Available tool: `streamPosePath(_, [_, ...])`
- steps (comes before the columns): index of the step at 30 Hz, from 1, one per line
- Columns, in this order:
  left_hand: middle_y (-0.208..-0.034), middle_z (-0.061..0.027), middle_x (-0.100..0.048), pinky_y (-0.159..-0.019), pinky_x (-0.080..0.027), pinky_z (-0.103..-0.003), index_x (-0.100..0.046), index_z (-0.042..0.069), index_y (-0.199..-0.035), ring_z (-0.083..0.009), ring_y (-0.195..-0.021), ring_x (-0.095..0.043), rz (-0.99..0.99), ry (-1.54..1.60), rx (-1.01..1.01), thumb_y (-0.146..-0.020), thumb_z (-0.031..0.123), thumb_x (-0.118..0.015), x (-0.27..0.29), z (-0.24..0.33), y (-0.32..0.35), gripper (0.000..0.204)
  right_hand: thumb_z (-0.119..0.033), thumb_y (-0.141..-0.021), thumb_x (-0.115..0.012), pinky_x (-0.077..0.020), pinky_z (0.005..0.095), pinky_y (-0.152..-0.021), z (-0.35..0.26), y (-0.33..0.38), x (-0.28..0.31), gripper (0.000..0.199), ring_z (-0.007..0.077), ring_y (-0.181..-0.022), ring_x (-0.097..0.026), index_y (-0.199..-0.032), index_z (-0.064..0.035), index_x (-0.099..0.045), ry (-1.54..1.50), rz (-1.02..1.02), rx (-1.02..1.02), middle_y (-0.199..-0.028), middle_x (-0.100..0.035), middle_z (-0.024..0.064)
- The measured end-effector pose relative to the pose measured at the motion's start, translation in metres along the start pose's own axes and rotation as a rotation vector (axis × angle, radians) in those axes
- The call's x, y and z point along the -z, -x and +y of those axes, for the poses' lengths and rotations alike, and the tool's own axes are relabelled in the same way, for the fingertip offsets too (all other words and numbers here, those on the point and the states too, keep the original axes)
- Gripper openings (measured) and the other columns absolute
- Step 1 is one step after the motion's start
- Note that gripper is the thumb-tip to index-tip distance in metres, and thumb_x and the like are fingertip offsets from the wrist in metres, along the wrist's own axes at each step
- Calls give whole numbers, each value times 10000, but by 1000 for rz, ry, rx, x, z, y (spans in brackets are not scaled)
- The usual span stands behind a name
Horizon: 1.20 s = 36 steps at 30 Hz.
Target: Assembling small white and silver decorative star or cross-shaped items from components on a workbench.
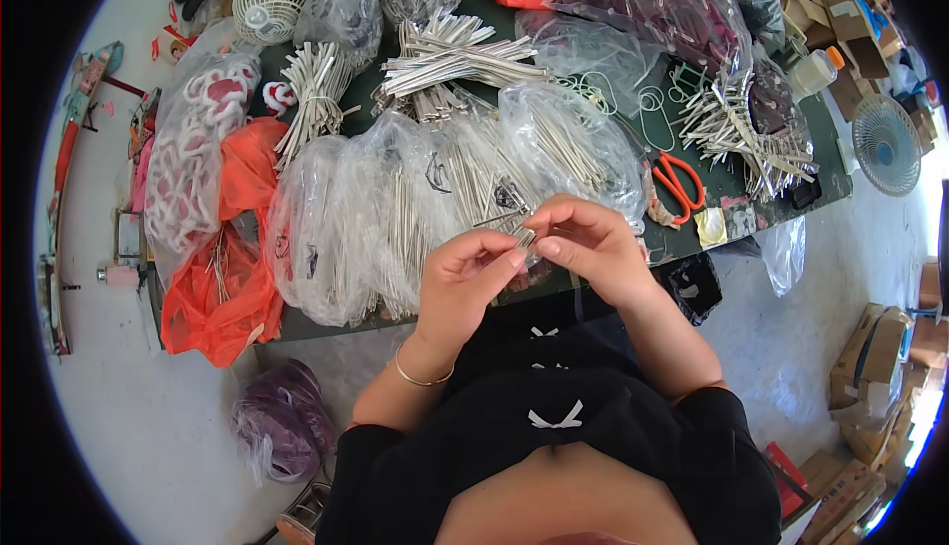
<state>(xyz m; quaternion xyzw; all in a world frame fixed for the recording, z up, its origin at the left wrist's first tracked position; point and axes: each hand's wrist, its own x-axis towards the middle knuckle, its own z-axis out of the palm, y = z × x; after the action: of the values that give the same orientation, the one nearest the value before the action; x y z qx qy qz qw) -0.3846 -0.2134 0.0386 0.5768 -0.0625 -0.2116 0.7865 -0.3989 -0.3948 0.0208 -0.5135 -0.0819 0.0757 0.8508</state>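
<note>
My left hand [463,283] and my right hand [591,249] meet over the table's near edge. Both are closed, thumbs and fingers pinching a few short silver strips [523,236]; a thin dark end sticks out to the left above the left fingertips. Part of what they hold is hidden by the fingers. Just beyond my hands lie clear plastic bags [331,249] packed with long thin silver strips [405,219]. Behind these, a loose pile of flat silver strips [455,66] is stacked crosswise.
Orange-handled scissors [678,189] lie at the right, near a heap of silver strips [746,135]. A red plastic bag [222,298] hangs over the left front edge, beside a bag of red-and-white pieces [203,140]. A fan [886,145] and cardboard boxes [870,362] stand at the right.
</note>
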Motion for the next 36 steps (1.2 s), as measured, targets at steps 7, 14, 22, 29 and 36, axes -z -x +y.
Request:
streamPosePath(7, [-847,-74,-622,-668,-453,-257,-642,8,-990,-139,-747,-589,-4,-622,-358,-850,37,-626,8,-3,-13,144,-16,-884,-626,-491,226,-702,10,6,3,68,81,-816,-565,-939,26,-629,481,245,333,-940,-563,30])
streamPosePath(14, [-880,-97,-599,-604,-473,-273,-625,-2,-1054,-158,-722,-579,123,-882,-284,-849,51,-625,24,-1,-46,211,-40,-910,-596,-475,205,-615,25,-9,15,65,81,-705,-559,-937,17,-611,268,641,252,-893,-556,27])
streamPosePath(22, [-795,-26,-585,-539,-400,-197,-598,-13,-921,-50,-637,-506,79,-943,-405,-850,40,-653,20,-17,-60,105,-75,-884,-648,-463,208,-636,50,-25,18,96,57,-731,-544,-930,5,-624,363,601,165,-855,-570,6])
streamPosePath(29, [-777,27,-580,-569,-397,-162,-524,22,-806,-6,-677,-497,100,-493,-36,-886,26,-621,21,-22,-54,126,-79,-860,-672,-441,227,-641,57,-26,12,78,84,-735,-542,-864,-6,-644,258,596,155,-843,-576,25])
streamPosePath(36, [-804,-9,-600,-678,-450,-193,-516,39,-914,-68,-767,-568,135,-426,-126,-873,-9,-603,20,-22,-49,107,-4,-815,-686,-454,239,-610,61,-25,6,65,128,-700,-561,-868,-1,-648,575,594,403,-826,-575,63])
